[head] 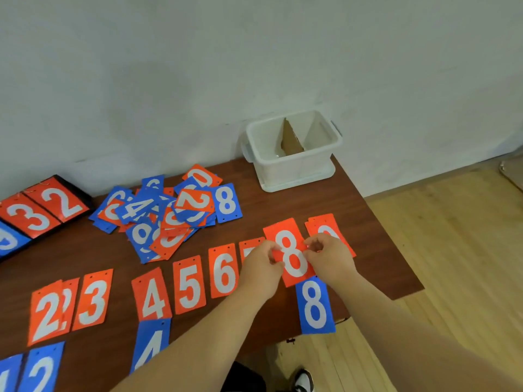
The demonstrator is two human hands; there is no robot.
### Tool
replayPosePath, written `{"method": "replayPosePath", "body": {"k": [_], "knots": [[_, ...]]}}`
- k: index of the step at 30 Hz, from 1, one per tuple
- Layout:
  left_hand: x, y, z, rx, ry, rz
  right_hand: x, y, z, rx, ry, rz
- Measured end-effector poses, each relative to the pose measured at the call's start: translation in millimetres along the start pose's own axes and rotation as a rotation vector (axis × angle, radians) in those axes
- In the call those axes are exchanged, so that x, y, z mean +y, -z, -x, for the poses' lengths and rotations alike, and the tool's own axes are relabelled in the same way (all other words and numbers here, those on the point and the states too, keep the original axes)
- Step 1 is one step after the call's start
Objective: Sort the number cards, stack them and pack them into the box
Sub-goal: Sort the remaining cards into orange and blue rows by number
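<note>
Both hands meet at the right end of the brown table (pixel 283 199). The left hand (pixel 261 261) pinches the left edge of the red 8 card (pixel 291 254) between thumb and curled fingers, and the right hand (pixel 329 258) pinches its right edge the same way. The card sits tilted, and its lower end overlaps the top of the blue 8 card (pixel 315 305); it appears slightly raised off the table, though the view does not confirm this. The card occupies its slot in a red row running left to right — red 2 (pixel 48 312), red 3 (pixel 93 299), red 4 (pixel 151 295), red 5 (pixel 189 284), red 6 (pixel 223 270), a card mostly hidden by the left hand, then the 8, then a red card (pixel 328 224) partly covered by the right hand. Nearer the person lie a blue 4 (pixel 151 343) and a blue 2 (pixel 42 369). The unsorted pile (pixel 169 213) of red and blue cards lies behind the row, well apart from the hands. The white plastic box (pixel 294 171) stands at the far right corner against the wall — a cardboard divider (pixel 291 140) splits it into two compartments. A flip scoreboard (pixel 42 210) showing 3 and 2 lies at the far left.
</note>
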State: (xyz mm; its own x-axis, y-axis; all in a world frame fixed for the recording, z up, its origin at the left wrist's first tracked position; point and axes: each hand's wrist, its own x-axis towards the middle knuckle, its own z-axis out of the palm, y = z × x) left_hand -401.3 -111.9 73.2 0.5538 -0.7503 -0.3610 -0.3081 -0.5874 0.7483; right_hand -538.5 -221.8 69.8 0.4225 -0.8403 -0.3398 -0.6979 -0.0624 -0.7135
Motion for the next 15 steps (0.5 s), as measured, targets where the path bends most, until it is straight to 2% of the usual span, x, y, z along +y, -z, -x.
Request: {"method": "replayPosePath", "body": {"k": [6,9,15], "knots": [[-7,-4,-40,-0.055,0.024,-0.166,10,-3,-50,-0.012,-0.077,0.181],[-27,26,-41,0.015,0.099,-0.234,7,-13,-56,-0.048,-0.087,0.262],[-92,107,-37,0.204,0.176,-0.321,-45,-54,-70,-0.146,0.089,0.315]]}}
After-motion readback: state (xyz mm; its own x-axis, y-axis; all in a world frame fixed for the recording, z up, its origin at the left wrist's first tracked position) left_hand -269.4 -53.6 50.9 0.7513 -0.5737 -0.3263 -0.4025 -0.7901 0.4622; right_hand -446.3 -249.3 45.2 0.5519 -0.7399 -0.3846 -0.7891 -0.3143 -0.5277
